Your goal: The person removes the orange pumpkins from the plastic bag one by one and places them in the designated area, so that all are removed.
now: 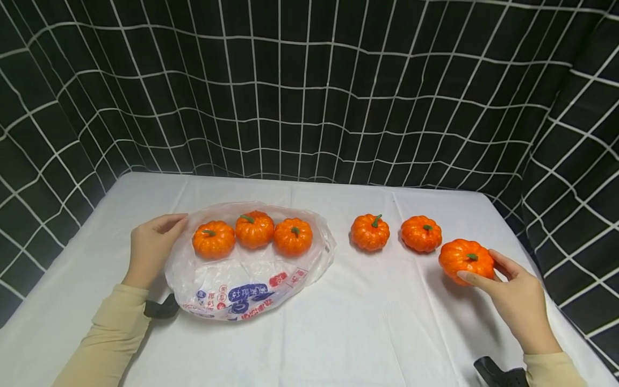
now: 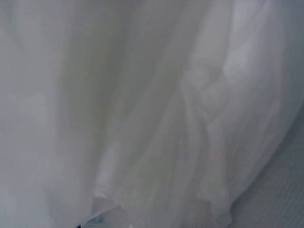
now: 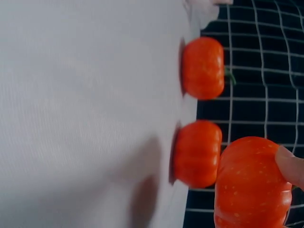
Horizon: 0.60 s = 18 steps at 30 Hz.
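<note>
In the head view my right hand point(image 1: 519, 295) grips a small orange pumpkin point(image 1: 465, 260) with a green stem, thumb on its near side. A shadow on the cloth below suggests it is raised off the table. My left hand point(image 1: 152, 244) pinches the left rim of a translucent plastic bag point(image 1: 203, 279) printed in blue and red. Three pumpkins point(image 1: 254, 229) sit in a row at the bag; whether inside or on top is hard to tell. The left wrist view is filled by blurred whitish plastic point(image 2: 156, 118). The right wrist view shows the held pumpkin point(image 3: 251, 185) close up.
Two more pumpkins, one point(image 1: 369, 233) nearer the bag and one point(image 1: 421, 234) nearer my right hand, stand on the white-clothed table point(image 1: 338, 333). Black cloth with a white grid point(image 1: 309, 97) rises behind the table and on both sides.
</note>
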Each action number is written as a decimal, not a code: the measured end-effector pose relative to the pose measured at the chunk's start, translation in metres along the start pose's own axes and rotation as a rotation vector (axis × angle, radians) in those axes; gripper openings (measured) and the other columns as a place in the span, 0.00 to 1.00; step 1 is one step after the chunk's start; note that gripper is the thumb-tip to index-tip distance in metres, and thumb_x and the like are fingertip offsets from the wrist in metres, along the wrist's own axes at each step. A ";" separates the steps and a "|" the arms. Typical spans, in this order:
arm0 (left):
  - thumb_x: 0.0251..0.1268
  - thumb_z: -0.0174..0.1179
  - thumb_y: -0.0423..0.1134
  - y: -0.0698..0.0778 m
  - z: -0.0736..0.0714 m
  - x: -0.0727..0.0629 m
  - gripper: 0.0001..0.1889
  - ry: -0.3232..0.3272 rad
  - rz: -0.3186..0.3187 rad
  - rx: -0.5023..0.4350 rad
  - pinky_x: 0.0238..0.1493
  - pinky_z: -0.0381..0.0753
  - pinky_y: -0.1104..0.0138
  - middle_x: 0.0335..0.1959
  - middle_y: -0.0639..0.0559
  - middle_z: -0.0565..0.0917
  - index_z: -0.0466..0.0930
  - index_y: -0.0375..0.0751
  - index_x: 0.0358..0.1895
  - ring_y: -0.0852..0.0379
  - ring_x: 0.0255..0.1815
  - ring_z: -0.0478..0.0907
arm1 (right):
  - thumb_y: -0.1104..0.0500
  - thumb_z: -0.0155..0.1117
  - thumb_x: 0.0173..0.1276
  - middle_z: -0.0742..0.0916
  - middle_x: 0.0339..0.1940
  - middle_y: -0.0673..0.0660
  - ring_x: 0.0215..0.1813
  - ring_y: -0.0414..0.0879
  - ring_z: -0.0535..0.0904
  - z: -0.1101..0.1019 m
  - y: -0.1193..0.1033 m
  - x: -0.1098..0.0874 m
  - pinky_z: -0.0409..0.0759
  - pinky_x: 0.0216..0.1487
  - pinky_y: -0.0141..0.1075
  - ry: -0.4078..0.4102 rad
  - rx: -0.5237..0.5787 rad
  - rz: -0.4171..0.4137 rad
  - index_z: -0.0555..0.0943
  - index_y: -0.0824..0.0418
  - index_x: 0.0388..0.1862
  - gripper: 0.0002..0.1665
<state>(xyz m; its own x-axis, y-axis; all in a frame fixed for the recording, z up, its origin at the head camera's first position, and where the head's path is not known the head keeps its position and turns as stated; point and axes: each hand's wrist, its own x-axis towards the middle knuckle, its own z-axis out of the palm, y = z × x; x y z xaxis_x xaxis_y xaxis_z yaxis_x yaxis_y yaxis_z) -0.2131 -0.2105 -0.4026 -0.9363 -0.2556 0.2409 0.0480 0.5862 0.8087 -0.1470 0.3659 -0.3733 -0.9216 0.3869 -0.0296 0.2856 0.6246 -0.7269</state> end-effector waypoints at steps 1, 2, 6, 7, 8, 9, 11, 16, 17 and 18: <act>0.72 0.59 0.44 0.000 0.000 0.000 0.17 0.000 0.000 0.002 0.62 0.80 0.50 0.54 0.36 0.85 0.84 0.34 0.54 0.39 0.59 0.81 | 0.42 0.72 0.61 0.69 0.73 0.73 0.79 0.66 0.55 -0.001 0.001 0.002 0.60 0.73 0.64 0.007 -0.003 0.001 0.60 0.64 0.77 0.54; 0.72 0.59 0.44 0.000 0.000 0.000 0.17 0.000 0.002 0.005 0.61 0.80 0.50 0.54 0.36 0.85 0.84 0.34 0.54 0.39 0.59 0.81 | 0.42 0.72 0.61 0.69 0.73 0.73 0.79 0.66 0.56 -0.002 0.001 0.004 0.60 0.72 0.64 0.017 -0.008 0.002 0.60 0.63 0.77 0.54; 0.72 0.59 0.43 0.000 0.000 0.000 0.17 -0.001 0.005 0.013 0.61 0.80 0.50 0.54 0.36 0.85 0.84 0.34 0.54 0.39 0.59 0.81 | 0.41 0.71 0.63 0.69 0.74 0.72 0.78 0.66 0.57 -0.006 0.004 0.015 0.62 0.72 0.63 0.038 -0.016 0.013 0.59 0.63 0.78 0.53; 0.72 0.59 0.43 0.000 0.000 -0.001 0.17 0.000 0.005 0.014 0.61 0.80 0.50 0.54 0.36 0.85 0.84 0.34 0.54 0.39 0.59 0.81 | 0.41 0.70 0.63 0.68 0.74 0.72 0.78 0.67 0.57 -0.007 0.004 0.017 0.62 0.72 0.63 0.042 -0.018 0.014 0.59 0.63 0.78 0.53; 0.72 0.59 0.42 0.001 0.000 -0.001 0.17 0.000 0.006 0.015 0.61 0.80 0.50 0.54 0.36 0.85 0.84 0.34 0.54 0.39 0.59 0.81 | 0.41 0.70 0.63 0.68 0.74 0.72 0.78 0.66 0.57 -0.008 0.005 0.020 0.63 0.72 0.62 0.044 -0.022 0.020 0.59 0.62 0.78 0.52; 0.72 0.59 0.42 0.001 0.000 -0.001 0.17 0.001 0.005 0.016 0.61 0.80 0.50 0.54 0.36 0.85 0.84 0.34 0.54 0.39 0.59 0.80 | 0.40 0.69 0.64 0.68 0.74 0.72 0.78 0.66 0.57 -0.008 0.005 0.022 0.64 0.72 0.62 0.045 -0.027 0.024 0.59 0.62 0.78 0.52; 0.72 0.59 0.42 0.001 -0.001 -0.001 0.17 0.002 0.003 0.018 0.61 0.80 0.49 0.54 0.35 0.85 0.84 0.34 0.54 0.39 0.59 0.80 | 0.39 0.68 0.64 0.68 0.74 0.71 0.78 0.65 0.57 -0.009 0.006 0.027 0.66 0.71 0.61 0.044 -0.035 0.036 0.58 0.61 0.78 0.53; 0.72 0.59 0.42 0.002 -0.001 -0.001 0.17 -0.002 -0.002 0.007 0.61 0.80 0.49 0.54 0.35 0.85 0.84 0.34 0.54 0.39 0.59 0.80 | 0.37 0.67 0.64 0.67 0.75 0.70 0.79 0.65 0.56 -0.010 0.007 0.039 0.65 0.71 0.62 0.030 -0.025 0.046 0.57 0.61 0.79 0.54; 0.72 0.59 0.43 0.001 0.000 -0.001 0.17 -0.003 -0.002 0.005 0.61 0.80 0.49 0.54 0.35 0.85 0.84 0.34 0.54 0.39 0.59 0.80 | 0.37 0.67 0.64 0.67 0.76 0.70 0.78 0.65 0.56 -0.010 0.008 0.041 0.65 0.71 0.62 0.028 -0.023 0.047 0.56 0.61 0.79 0.54; 0.72 0.59 0.43 0.001 0.000 -0.001 0.17 -0.005 -0.003 0.002 0.61 0.80 0.49 0.54 0.36 0.85 0.84 0.34 0.54 0.39 0.59 0.80 | 0.37 0.67 0.64 0.67 0.76 0.70 0.78 0.65 0.57 -0.010 0.008 0.044 0.65 0.72 0.61 0.028 -0.021 0.048 0.56 0.61 0.79 0.54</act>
<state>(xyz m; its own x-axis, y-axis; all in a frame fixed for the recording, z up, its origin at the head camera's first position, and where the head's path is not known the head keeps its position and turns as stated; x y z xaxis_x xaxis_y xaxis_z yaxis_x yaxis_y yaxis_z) -0.2124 -0.2099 -0.4017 -0.9380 -0.2536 0.2363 0.0449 0.5872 0.8082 -0.1823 0.3947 -0.3736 -0.8990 0.4356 -0.0447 0.3352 0.6189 -0.7104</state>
